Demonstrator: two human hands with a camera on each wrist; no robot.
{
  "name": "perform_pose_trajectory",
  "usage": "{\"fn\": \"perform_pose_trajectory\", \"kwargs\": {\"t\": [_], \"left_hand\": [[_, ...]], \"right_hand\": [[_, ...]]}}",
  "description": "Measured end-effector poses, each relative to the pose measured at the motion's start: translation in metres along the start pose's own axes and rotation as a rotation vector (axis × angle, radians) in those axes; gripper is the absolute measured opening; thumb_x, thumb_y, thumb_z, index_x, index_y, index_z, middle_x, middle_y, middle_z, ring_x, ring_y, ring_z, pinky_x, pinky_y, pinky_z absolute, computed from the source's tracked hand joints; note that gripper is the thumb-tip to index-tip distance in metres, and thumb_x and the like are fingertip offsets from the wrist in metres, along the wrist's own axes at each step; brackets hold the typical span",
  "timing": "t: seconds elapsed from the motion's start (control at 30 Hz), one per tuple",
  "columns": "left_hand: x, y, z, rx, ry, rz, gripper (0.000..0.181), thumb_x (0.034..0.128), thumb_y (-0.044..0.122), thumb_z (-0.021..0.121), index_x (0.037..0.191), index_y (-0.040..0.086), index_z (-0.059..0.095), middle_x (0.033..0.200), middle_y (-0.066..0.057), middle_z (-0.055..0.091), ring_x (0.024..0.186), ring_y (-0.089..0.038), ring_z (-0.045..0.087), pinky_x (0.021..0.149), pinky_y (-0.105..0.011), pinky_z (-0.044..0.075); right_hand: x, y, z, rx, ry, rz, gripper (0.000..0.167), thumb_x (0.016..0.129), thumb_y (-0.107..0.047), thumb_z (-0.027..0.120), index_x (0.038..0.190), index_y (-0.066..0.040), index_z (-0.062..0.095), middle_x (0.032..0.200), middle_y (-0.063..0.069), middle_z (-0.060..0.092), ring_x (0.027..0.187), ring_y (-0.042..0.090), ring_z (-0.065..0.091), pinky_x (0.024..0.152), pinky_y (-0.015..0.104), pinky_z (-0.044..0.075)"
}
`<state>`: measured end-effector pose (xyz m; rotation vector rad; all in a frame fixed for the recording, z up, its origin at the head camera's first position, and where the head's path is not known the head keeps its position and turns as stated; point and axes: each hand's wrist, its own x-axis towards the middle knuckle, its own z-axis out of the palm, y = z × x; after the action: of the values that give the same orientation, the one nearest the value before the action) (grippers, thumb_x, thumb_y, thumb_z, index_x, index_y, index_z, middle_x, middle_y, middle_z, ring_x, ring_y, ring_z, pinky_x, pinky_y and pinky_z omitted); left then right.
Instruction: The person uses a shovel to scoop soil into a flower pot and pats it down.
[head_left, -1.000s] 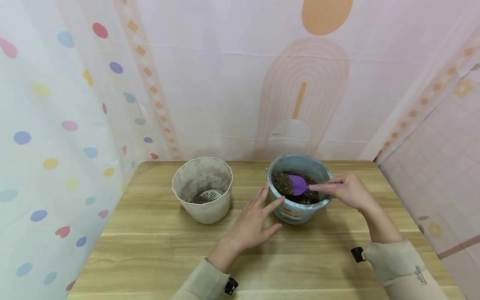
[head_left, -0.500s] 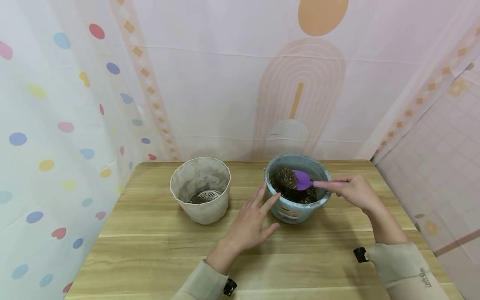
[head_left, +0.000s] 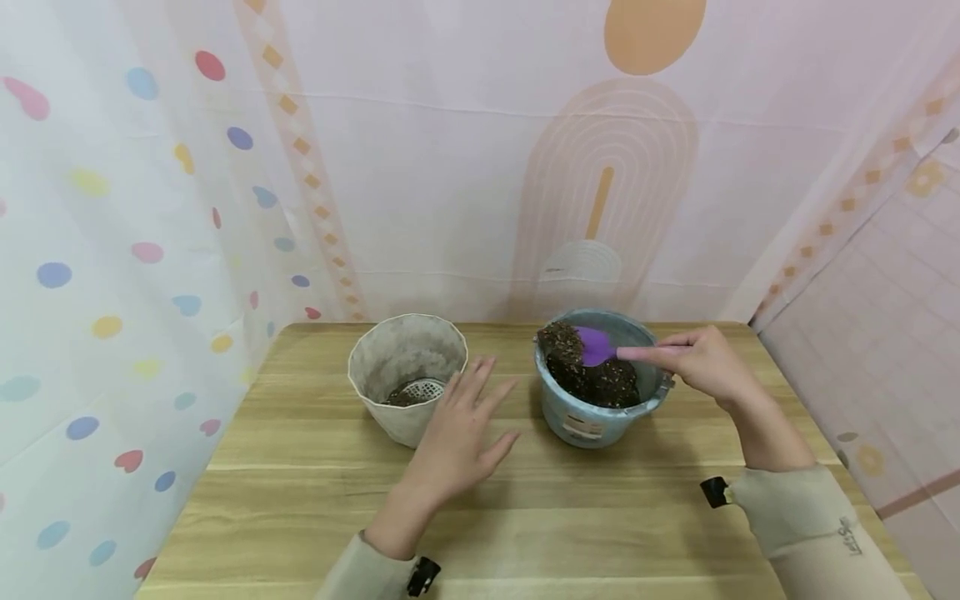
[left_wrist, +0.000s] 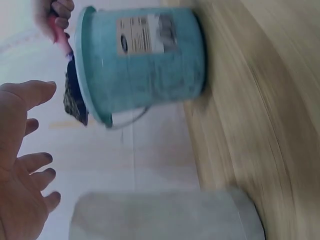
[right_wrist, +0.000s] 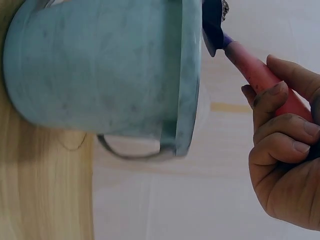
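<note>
The right hand [head_left: 708,367] grips the pink handle of a purple trowel [head_left: 596,346], whose blade carries dark soil just above the rim of a blue bucket [head_left: 581,429]. More soil [head_left: 600,383] lies inside the bucket. In the right wrist view the fingers curl round the pink handle [right_wrist: 255,70]. The left hand [head_left: 453,433], fingers spread and holding nothing, is over the near right side of a pale pot [head_left: 405,421] with a perforated bottom and a little soil; whether it touches the rim cannot be told. The left wrist view shows the spread left hand [left_wrist: 22,165] near the bucket [left_wrist: 145,75].
Both containers stand on a wooden table [head_left: 315,500], the pale pot to the left and the blue bucket to the right. A patterned curtain [head_left: 450,167] hangs behind the table and along its sides. The bucket's thin handle [right_wrist: 130,155] hangs at its side.
The trowel has risen from the soil inside the bucket to rim level with a load on its blade. The left hand has left the bucket's side and moved left to the pale pot.
</note>
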<state>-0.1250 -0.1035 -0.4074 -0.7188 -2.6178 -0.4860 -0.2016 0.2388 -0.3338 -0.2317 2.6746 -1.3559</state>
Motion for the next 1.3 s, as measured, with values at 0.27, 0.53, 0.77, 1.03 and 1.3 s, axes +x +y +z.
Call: {"fn": "perform_pose_trajectory", "kwargs": {"t": [0.27,0.53,0.77,1.03,1.3], "left_hand": [[-0.034,-0.035,-0.019,0.056,0.175,-0.15,0.062,0.0818,0.032,0.084,0.137,0.013,0.061,0.155,-0.019,0.042,0.146,-0.043,0.031,0.113,-0.076,0.012],[-0.06,-0.06,-0.027,0.049,0.23,-0.335,0.059,0.0832,0.035,0.08,0.133,0.009,0.061,0.155,-0.028,0.037,0.145,-0.054,0.025,0.112,-0.075,0.013],[-0.066,-0.065,-0.027,0.02,0.227,-0.422,0.051,0.086,0.035,0.079,0.125,0.006,0.064,0.154,-0.039,0.029,0.143,-0.06,0.021,0.114,-0.072,0.017],[-0.068,-0.066,-0.026,0.013,0.181,-0.448,0.051,0.0875,0.035,0.078,0.126,0.005,0.064,0.157,-0.037,0.026,0.146,-0.054,0.02,0.115,-0.071,0.015],[-0.066,-0.064,-0.025,0.013,0.16,-0.445,0.05,0.088,0.035,0.078,0.124,0.004,0.064,0.157,-0.037,0.026,0.146,-0.054,0.022,0.114,-0.071,0.017]], "right_hand": [[0.018,-0.024,0.023,0.041,-0.052,-0.038,0.043,0.079,-0.053,0.083,0.076,-0.011,0.077,0.058,-0.007,0.044,0.064,0.013,0.041,0.062,0.029,0.043],[0.037,-0.046,0.047,0.113,-0.136,-0.08,0.041,0.081,-0.05,0.082,0.071,-0.012,0.076,0.049,-0.007,0.036,0.051,0.013,0.033,0.076,0.036,0.048],[0.051,-0.065,0.076,0.146,-0.155,-0.097,0.046,0.078,-0.049,0.086,0.06,-0.011,0.065,0.05,-0.005,0.027,0.05,0.013,0.024,0.06,0.031,0.041],[0.065,-0.09,0.126,0.008,-0.151,-0.117,0.064,0.073,-0.051,0.088,0.047,-0.018,0.039,0.047,-0.007,0.027,0.045,0.011,0.019,0.042,0.026,0.019],[0.068,-0.099,0.158,-0.19,-0.119,-0.321,0.056,0.084,-0.045,0.082,0.049,-0.017,0.048,0.042,-0.008,0.037,0.043,0.006,0.025,0.043,0.023,0.023]]}}
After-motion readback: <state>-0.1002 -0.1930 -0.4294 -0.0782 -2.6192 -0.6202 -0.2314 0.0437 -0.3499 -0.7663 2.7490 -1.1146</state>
